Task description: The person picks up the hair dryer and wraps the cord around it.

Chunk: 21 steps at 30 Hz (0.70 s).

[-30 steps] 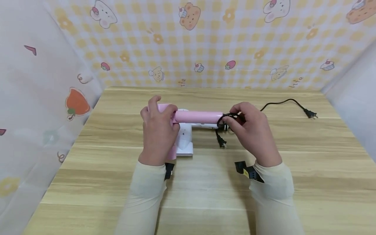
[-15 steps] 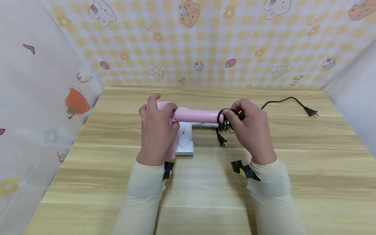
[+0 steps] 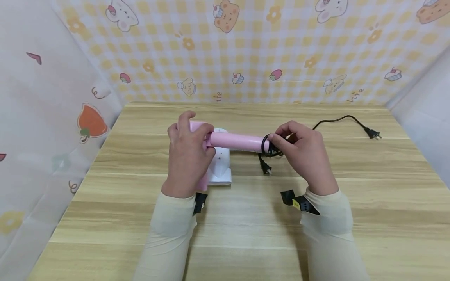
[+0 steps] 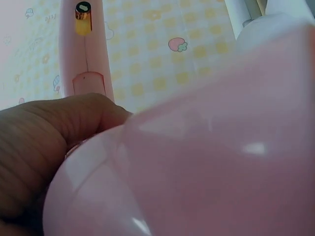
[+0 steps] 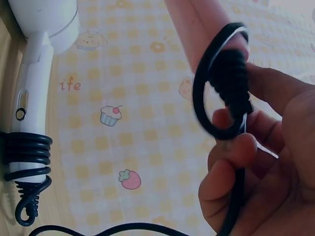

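Note:
My left hand [image 3: 188, 160] grips a pink hair dryer [image 3: 239, 141] by its head, and the handle points right. In the left wrist view the dryer's glossy barrel [image 4: 211, 172] fills much of the picture, with the thumb against it. My right hand [image 3: 306, 154] pinches the black cord [image 5: 198, 98] at the handle's end. One loop of that cord stands around the end of the handle, by the ribbed cord sleeve [image 5: 230, 76]. Beneath the pink dryer a white hair dryer [image 3: 220, 168] lies on the table, partly hidden. Its own cord [image 5: 29, 150] is wound around its handle.
A black plug [image 3: 265, 167] lies in front of the pink handle's end. Farther right, a cord ends in another plug [image 3: 372, 133] on the wooden table [image 3: 246, 226]. A patterned cloth wall [image 3: 225, 54] stands along the back edge.
The pink handle's right end has tipped downward, covering more of the white dryer's handle. My right hand has shifted slightly with the cord loop, while the left keeps its grip.

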Available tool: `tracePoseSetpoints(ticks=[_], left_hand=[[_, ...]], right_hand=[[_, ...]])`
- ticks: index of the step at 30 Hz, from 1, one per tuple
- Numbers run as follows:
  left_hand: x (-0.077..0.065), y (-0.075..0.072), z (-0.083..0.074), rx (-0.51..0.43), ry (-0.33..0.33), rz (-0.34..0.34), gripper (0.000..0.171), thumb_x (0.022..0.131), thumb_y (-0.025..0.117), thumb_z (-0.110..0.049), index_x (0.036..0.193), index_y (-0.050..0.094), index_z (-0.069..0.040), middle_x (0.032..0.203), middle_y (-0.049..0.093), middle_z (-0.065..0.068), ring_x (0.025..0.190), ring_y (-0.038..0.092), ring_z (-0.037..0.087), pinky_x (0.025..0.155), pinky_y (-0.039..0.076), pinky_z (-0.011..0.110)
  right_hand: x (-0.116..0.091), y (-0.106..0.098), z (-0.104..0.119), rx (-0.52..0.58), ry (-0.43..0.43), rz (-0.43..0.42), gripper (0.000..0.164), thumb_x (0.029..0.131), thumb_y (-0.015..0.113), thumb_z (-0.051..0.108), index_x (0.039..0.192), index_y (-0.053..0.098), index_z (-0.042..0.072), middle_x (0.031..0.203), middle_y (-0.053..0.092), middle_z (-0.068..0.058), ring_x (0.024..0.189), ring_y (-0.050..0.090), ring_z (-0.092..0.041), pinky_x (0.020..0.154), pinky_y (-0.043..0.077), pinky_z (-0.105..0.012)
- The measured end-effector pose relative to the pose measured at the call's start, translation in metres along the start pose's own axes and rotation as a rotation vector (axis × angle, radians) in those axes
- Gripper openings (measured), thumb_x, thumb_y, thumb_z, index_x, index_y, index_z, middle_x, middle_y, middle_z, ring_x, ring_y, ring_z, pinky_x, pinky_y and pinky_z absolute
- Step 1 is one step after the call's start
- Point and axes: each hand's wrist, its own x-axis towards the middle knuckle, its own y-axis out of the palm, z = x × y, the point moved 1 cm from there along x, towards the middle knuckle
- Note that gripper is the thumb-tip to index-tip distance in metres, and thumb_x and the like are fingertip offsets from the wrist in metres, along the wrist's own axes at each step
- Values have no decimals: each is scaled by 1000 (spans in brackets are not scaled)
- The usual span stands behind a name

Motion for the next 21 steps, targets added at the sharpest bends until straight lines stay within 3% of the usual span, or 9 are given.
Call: tracePoseSetpoints(ticks=[7,17,21], left_hand=[[1,-2,0,-45,28,55,31,66,71,-6,94,68,-20,132,37,12,111,34,45,86,38,51],[2,-2,0,-127,116,62,32,63,71,-4,91,68,-19,130,39,12,114,35,42,92,31,50],[2,-3,0,-166,105,64,31,63,70,-4,90,67,-19,130,39,12,115,35,40,92,31,48]], right_hand=[[1,-5,-5,65,33,102,21,83,64,40,85,66,19,73,60,0,62,50,-17,53,40,-27],[2,-9,-12,180,55,265,19,86,61,33,92,68,17,85,64,-2,73,54,-18,61,46,-27],[3,-7,-14,195,36,289,19,88,58,32,92,68,16,90,64,-1,78,55,-17,66,46,-27]])
